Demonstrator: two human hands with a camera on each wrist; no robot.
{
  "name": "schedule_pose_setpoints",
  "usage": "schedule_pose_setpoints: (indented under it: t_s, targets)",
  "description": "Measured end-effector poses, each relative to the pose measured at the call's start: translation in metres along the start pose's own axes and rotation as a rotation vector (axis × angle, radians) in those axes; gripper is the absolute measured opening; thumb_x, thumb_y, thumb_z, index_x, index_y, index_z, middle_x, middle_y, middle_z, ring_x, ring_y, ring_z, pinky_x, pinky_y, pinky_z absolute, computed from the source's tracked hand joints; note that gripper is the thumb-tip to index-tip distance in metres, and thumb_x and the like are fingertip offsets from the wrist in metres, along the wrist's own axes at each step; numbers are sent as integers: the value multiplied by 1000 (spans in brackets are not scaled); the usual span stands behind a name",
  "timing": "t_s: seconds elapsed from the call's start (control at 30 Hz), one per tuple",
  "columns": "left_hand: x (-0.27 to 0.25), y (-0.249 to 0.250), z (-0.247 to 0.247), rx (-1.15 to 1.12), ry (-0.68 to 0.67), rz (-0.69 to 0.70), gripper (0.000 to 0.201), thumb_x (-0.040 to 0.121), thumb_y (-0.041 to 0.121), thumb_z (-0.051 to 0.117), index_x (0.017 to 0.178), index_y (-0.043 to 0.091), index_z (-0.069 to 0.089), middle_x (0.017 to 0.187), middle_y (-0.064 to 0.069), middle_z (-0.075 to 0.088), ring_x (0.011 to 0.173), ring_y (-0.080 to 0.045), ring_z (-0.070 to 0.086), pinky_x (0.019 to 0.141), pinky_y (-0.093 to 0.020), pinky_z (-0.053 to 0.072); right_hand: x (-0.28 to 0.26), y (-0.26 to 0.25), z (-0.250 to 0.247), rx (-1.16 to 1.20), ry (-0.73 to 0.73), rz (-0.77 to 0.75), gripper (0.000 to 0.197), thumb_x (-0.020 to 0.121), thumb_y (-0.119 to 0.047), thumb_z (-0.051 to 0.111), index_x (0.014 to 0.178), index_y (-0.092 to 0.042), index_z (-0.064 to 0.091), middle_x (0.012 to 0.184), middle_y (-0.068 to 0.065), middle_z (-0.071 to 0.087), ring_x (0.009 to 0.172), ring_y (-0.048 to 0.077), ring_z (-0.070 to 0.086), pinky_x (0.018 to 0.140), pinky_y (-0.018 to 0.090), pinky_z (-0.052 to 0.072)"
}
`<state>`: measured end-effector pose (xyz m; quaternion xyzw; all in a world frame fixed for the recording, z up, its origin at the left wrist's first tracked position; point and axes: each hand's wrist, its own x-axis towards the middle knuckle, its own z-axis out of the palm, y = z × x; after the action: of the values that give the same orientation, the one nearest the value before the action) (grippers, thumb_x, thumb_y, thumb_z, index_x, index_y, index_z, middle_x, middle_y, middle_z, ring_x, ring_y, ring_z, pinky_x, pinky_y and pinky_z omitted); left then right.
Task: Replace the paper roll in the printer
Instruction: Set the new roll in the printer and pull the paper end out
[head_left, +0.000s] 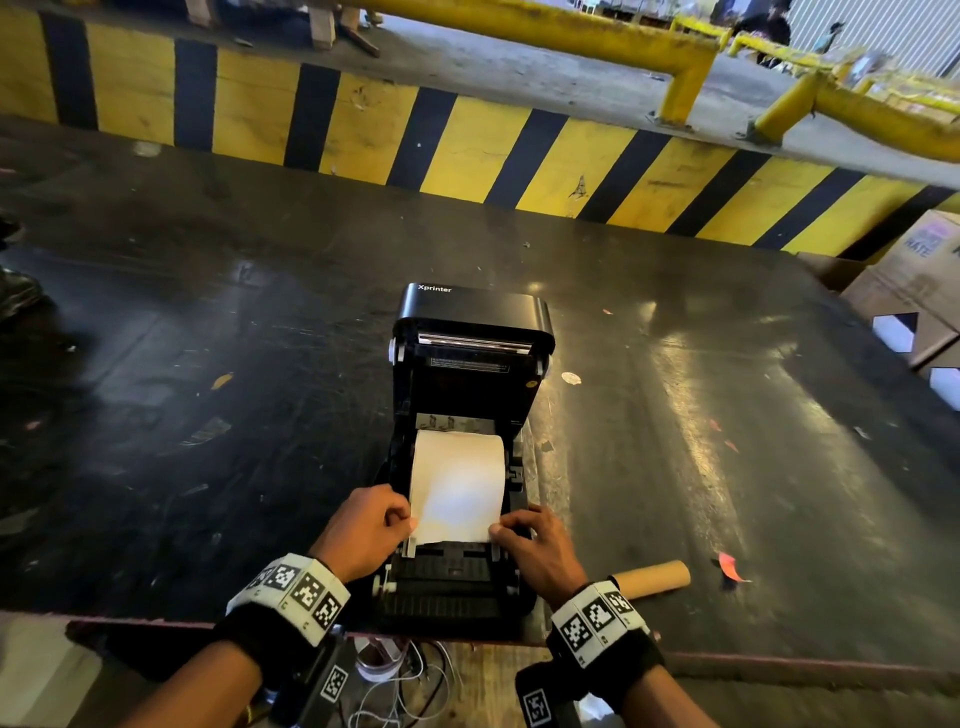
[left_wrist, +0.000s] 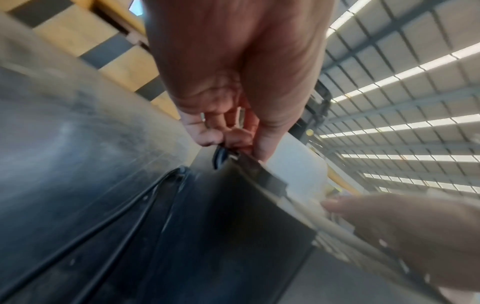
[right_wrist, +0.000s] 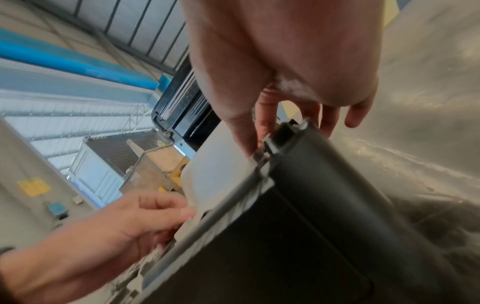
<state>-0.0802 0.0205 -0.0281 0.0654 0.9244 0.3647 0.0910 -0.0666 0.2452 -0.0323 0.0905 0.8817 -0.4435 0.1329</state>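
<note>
White paper roll (head_left: 457, 470) sits inside the open black printer (head_left: 467, 364) on the dark worktop (head_left: 208, 364). Left hand (head_left: 363, 530) and right hand (head_left: 540, 545) each pinch one corner of its loose end (fingers curled); a bare cardboard core (head_left: 655, 578) lies beside the right wrist.

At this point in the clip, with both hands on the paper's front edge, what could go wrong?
1. The left hand and right hand pinch opposite corners of the paper; an uneven pull could feed it skewed.
2. Closing the printer lid before the paper lies flat could crease it.
3. The empty cardboard core lies loose near the table edge and might roll off.
</note>
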Motion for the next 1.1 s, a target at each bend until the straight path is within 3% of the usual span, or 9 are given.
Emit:
schedule_pose_setpoints:
  t_s: [0.17,0.23,0.33,0.43,0.57,0.7,0.83,1.0,1.1]
  targets:
    - [-3,0,-9,-94,-67,42,27,82,19,68,62,34,57,73,10,55,62,-3,50,58,-10,38,1,10,-2,42,-66,-16,20,79,-39,68,61,-47,64,133,8,48,134,22,34,112,52,26]
    - [-2,1,-8,-55,-54,30,22,82,20,68,64,30,60,73,11,54,64,-3,50,63,-12,39,1,8,-2,11,-46,-19,23,80,-39,67,59,-50,64,135,6,48,135,21,34,113,53,24]
    - [1,4,-2,25,-9,-19,16,83,22,65,69,14,67,74,9,53,69,-8,54,70,-27,46,1,-2,-2,-92,9,-20,27,82,-37,65,59,-47,55,135,2,50,133,19,37,111,46,26]
    - [1,3,-1,13,7,-21,14,83,22,65,74,13,70,74,11,52,69,-7,54,67,-22,42,4,0,-2,-33,-20,-20,25,82,-32,66,63,-43,56,134,6,49,134,21,36,111,43,29]
    - [-5,-1,-9,-142,-29,30,8,80,19,70,82,14,75,74,7,58,64,-6,54,61,-10,43,3,9,-7,113,-118,-36,18,83,-27,67,68,-34,63,127,2,45,137,17,26,113,39,21]
    - [-5,-1,-10,-136,-35,37,5,81,20,69,82,20,74,74,8,59,63,-5,54,60,-11,42,7,12,-6,158,-131,-32,20,80,-28,70,62,-35,67,125,1,49,136,21,31,115,43,24]
    - [-6,-1,-9,-155,-24,33,5,81,19,69,80,23,72,73,9,58,62,-1,55,60,-11,43,5,9,-8,168,-131,-29,23,83,-21,68,64,-35,65,129,3,47,139,18,24,108,31,19]
    - [-1,4,-3,-35,17,-20,11,81,19,68,84,10,74,71,15,51,64,-3,51,65,-20,41,2,3,-7,-1,-78,-38,23,81,-31,67,64,-43,58,143,6,42,140,21,27,116,52,19]
    - [3,6,-4,15,-17,-32,13,82,20,66,83,11,75,69,16,50,63,-4,51,63,-20,40,2,-2,-8,-52,-58,-52,22,80,-33,67,63,-43,57,143,5,43,139,21,28,115,55,20]
